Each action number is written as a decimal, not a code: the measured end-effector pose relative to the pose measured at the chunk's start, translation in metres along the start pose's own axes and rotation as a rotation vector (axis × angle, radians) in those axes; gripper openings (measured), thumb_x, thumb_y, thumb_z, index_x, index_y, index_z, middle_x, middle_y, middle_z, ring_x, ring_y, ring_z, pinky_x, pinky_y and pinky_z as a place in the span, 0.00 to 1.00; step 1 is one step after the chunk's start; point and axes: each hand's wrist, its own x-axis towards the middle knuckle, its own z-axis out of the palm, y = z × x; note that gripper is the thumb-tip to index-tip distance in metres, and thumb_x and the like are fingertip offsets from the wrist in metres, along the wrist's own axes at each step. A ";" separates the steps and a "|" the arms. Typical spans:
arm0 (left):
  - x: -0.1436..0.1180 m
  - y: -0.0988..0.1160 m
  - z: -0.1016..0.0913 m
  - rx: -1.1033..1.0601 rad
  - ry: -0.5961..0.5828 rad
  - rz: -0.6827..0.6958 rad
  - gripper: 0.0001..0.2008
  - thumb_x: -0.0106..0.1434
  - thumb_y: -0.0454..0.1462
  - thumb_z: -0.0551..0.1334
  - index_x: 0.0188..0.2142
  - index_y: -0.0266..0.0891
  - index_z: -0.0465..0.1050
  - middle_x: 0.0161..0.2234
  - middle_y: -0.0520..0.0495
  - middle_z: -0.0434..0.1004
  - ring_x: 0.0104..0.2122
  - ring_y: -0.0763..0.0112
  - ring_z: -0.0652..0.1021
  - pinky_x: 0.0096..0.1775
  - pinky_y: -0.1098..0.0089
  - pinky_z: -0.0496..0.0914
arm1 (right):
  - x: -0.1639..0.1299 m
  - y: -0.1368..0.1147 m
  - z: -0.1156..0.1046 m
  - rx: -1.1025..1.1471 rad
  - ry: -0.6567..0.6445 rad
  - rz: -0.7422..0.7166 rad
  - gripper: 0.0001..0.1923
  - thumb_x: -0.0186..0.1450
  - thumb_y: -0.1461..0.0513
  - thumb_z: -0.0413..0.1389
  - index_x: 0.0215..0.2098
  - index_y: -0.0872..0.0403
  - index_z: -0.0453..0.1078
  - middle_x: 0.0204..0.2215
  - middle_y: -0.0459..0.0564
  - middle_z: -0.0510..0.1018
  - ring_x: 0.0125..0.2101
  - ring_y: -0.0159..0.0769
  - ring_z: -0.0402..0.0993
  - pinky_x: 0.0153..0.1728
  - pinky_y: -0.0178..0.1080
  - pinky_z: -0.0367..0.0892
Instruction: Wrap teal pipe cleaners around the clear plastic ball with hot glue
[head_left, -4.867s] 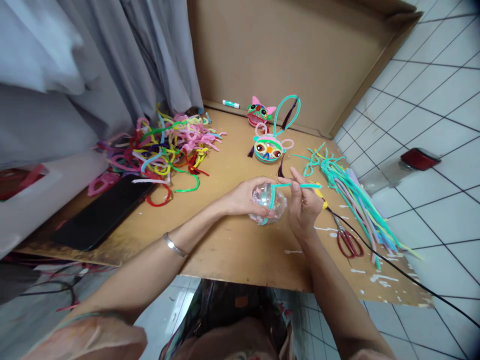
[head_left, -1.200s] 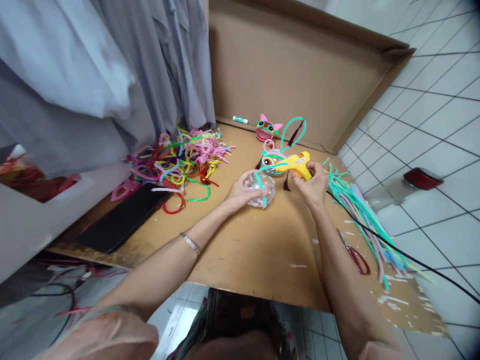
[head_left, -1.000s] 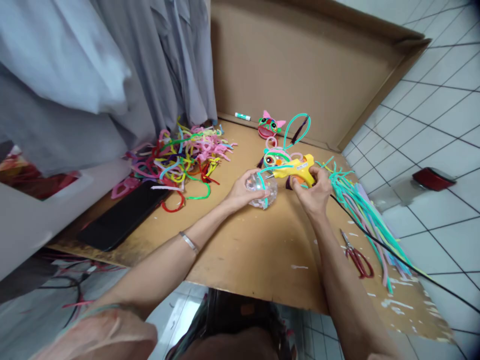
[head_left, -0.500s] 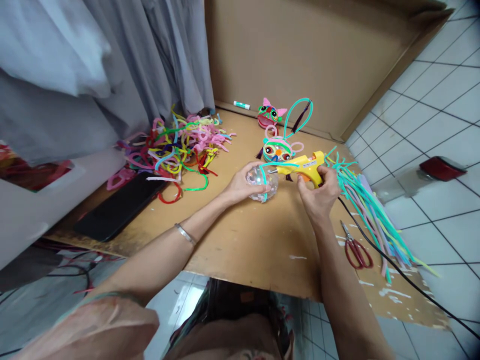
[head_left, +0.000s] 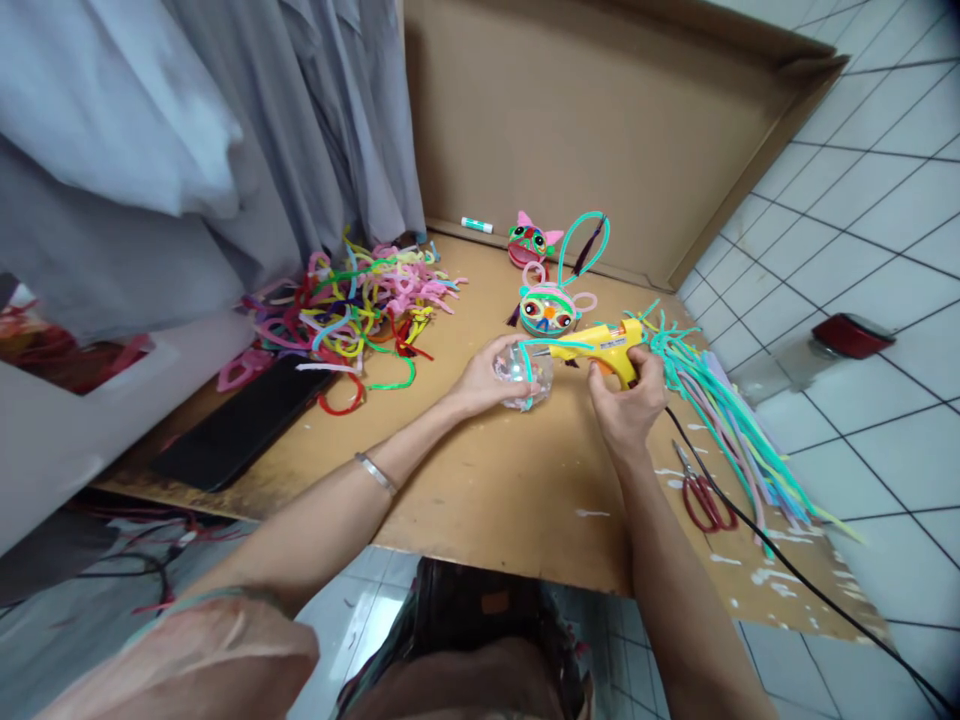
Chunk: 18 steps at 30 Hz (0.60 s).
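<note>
Cardboard worktop: bears all items. Pipe-cleaner pile, far L. Teal pipe-cleaner bundle, far R, w/ red scissors beside. Yellow glue gun: clamped in right hand, nozzle pointing L at ball. Clear plastic ball w/ teal strand: cupped in left hand, centre, btw. both hands.

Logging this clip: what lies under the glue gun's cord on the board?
The black cord runs from the glue gun in the right hand over bare board, passing beside the scissors and pipe cleaners. Whether it crosses any is unclear.
</note>
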 end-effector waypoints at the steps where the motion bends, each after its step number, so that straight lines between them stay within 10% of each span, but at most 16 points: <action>1: 0.000 -0.001 0.000 0.000 -0.003 0.002 0.40 0.41 0.41 0.74 0.55 0.38 0.70 0.50 0.43 0.77 0.45 0.61 0.77 0.51 0.61 0.71 | 0.000 0.002 0.000 -0.010 0.004 -0.011 0.19 0.55 0.50 0.57 0.41 0.52 0.65 0.36 0.53 0.76 0.37 0.44 0.74 0.42 0.46 0.72; 18: 0.000 0.002 -0.003 -0.008 -0.045 -0.005 0.38 0.43 0.41 0.73 0.55 0.39 0.70 0.44 0.46 0.79 0.39 0.65 0.77 0.47 0.63 0.71 | 0.002 0.006 -0.005 0.001 -0.028 -0.108 0.18 0.57 0.51 0.57 0.41 0.52 0.65 0.36 0.53 0.76 0.36 0.43 0.76 0.40 0.44 0.72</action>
